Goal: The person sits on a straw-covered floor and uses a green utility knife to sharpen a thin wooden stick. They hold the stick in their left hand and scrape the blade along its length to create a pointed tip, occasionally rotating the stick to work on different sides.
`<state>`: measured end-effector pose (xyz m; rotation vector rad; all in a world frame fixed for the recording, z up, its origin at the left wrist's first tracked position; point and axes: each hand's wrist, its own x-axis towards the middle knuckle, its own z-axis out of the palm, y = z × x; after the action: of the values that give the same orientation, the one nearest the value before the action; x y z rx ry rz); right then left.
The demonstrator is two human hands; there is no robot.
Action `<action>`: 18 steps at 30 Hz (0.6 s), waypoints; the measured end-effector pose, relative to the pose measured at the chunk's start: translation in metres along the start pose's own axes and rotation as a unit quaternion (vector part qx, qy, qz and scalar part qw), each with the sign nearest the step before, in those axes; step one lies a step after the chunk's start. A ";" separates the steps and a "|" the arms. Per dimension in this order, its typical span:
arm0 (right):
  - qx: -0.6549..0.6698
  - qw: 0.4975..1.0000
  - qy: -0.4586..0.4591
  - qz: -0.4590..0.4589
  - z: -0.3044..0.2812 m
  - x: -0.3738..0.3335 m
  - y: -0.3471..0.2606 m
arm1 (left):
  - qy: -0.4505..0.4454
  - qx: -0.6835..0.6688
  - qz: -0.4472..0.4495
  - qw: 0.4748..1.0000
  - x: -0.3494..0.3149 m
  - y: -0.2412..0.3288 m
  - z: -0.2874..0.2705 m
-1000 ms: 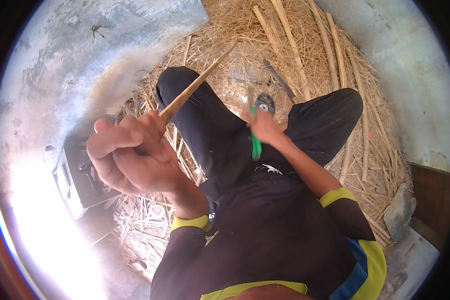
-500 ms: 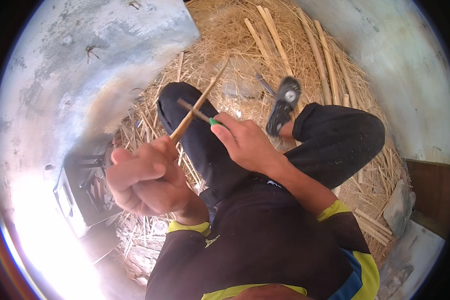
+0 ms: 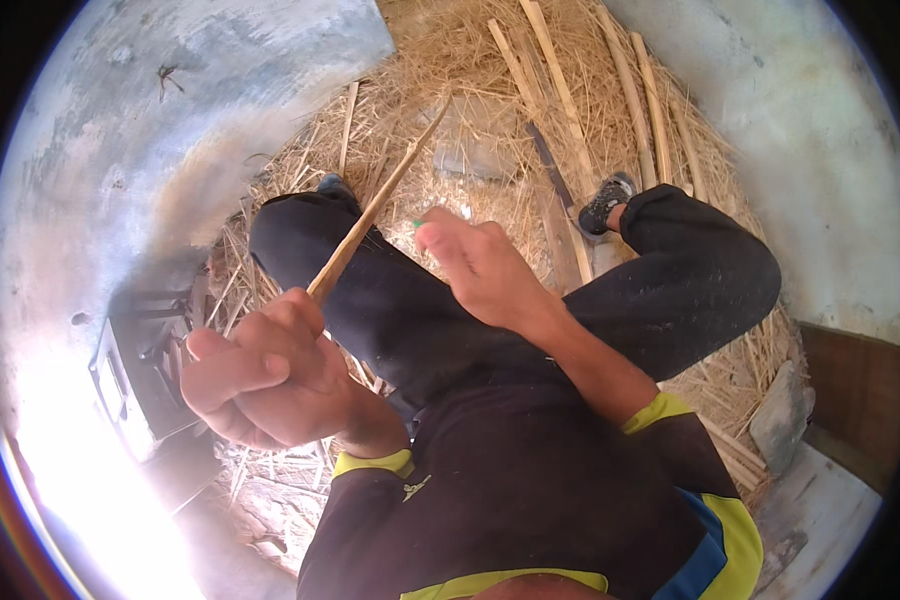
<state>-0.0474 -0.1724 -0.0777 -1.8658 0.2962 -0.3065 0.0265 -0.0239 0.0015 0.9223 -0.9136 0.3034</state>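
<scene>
My left hand (image 3: 275,375) is closed around the thick end of a pale, tapered wooden stick (image 3: 372,210). The stick slants up and to the right, ending in a thin point over the straw. My right hand (image 3: 485,265) is a closed fist to the right of the stick, apart from it. A green bit of the knife (image 3: 418,223) peeks out at its thumb. The knife's blade cannot be made out now.
Straw (image 3: 430,60) covers the floor, with several long poles (image 3: 645,110) at the far right. A dark, flat blade-like strip (image 3: 550,165) lies near my right shoe (image 3: 607,203). Pale walls (image 3: 220,90) curve round. A dark metal box (image 3: 145,375) stands left; a stone (image 3: 782,415) lies right.
The knife, which crossed the stick with its blade showing, has come away from it. My left hand and the stick have moved left and down. My legs have spread further apart.
</scene>
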 end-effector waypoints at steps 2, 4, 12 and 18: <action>-0.068 0.996 0.051 -0.010 0.019 0.003 0.029 | -0.019 -0.008 -0.003 1.000 -0.001 0.004 0.000; -0.062 0.997 0.034 -0.029 0.015 0.003 0.026 | -0.003 -0.041 0.006 0.999 -0.002 0.001 -0.004; -0.099 0.995 -0.004 -0.008 0.012 0.010 0.014 | -0.026 0.004 0.011 1.000 -0.003 0.004 -0.013; -0.092 0.991 -0.069 -0.066 0.021 -0.003 0.002 | -0.015 0.026 0.006 1.000 -0.004 0.005 -0.017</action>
<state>-0.0428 -0.1536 -0.0863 -2.0826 0.1087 -0.2445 0.0302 -0.0073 -0.0036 0.9730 -0.9433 0.3251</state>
